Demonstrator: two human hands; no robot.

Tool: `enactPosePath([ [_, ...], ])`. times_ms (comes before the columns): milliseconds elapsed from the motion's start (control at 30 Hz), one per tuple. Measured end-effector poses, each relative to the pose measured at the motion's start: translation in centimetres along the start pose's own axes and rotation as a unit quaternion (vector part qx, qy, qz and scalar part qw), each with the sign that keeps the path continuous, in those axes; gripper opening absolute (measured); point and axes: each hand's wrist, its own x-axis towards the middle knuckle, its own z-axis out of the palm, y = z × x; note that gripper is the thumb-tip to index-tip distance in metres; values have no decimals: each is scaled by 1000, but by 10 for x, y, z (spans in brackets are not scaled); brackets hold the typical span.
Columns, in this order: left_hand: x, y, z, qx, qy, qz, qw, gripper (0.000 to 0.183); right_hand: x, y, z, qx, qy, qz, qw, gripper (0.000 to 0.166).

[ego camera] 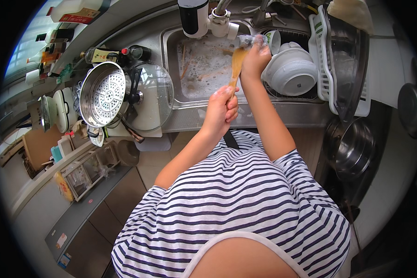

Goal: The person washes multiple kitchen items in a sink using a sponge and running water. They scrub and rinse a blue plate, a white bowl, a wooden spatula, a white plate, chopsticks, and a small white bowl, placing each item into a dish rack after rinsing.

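My left hand (223,107) is closed around the handle of a wooden spatula (238,62), whose broad end points up and away over the sink's near right part. My right hand (256,59) holds a soapy scrubbing pad or cloth (249,40) just beyond the spatula's broad end; foam covers it and the fingertips. Below, the stainless steel sink basin (173,87) holds foamy water (208,69), with thin sticks and orange bits in it. A white faucet-mounted fitting (219,26) hangs over the basin's far edge. White bowls (292,71) are stacked upside down right of my right hand.
A steel steamer tray (106,95) and a glass lid (153,100) stand left of the sink, near dark bottles (139,52). A wire rack (300,96) carries the bowls and a green-patterned cup (274,41). Further right are a white plastic rack (321,62) and steel pots (354,149).
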Motion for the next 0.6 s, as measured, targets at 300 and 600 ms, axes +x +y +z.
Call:
enactPosePath([
  [300, -1, 3, 5, 35, -9, 8, 999, 19, -1, -7, -7, 183, -66, 228, 954, 31],
  [600, -4, 10, 5, -44, -33, -13, 998, 18, -10, -14, 4, 104, 2, 77, 992, 30],
])
